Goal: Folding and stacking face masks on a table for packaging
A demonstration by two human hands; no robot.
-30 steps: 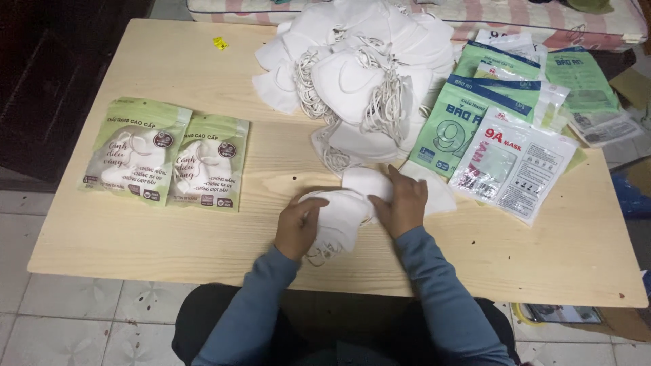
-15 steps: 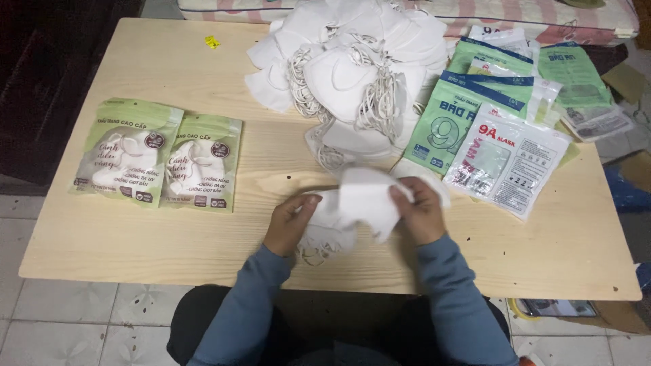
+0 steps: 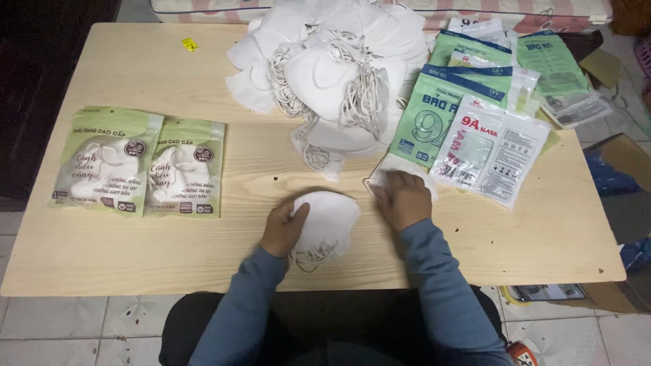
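On the near middle of the wooden table (image 3: 135, 257), the left hand (image 3: 283, 229) grips a white mask (image 3: 327, 220); the right hand (image 3: 405, 198) presses flat, ungripping, on another mask (image 3: 388, 169); a mask pile (image 3: 332, 68) lies far.

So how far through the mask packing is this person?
Done: two sealed green mask packs lie at the left. In hand: left hand holds a small mask stack; right hand presses a flat white piece. Left: the big loose mask pile and empty pouches.
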